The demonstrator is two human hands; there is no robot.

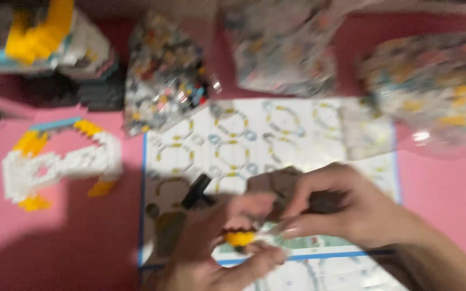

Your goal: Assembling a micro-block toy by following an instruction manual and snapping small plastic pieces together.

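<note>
The picture is blurred by motion. My left hand (219,245) is low in the middle and pinches a small yellow block piece (240,237) between its fingers. A black stick-like tool (196,191) juts up and left from that hand. My right hand (330,207) comes in from the lower right, and its fingertips meet the left hand just above the yellow piece. Both hands hover over a printed instruction sheet (244,134) showing ring-shaped diagrams, which lies on a pink surface (71,242).
A white and yellow block model (60,164) lies at the left. A larger block build (49,48) stands at the top left. Three clear bags of small pieces lie along the back: (165,73), (284,46), (432,81).
</note>
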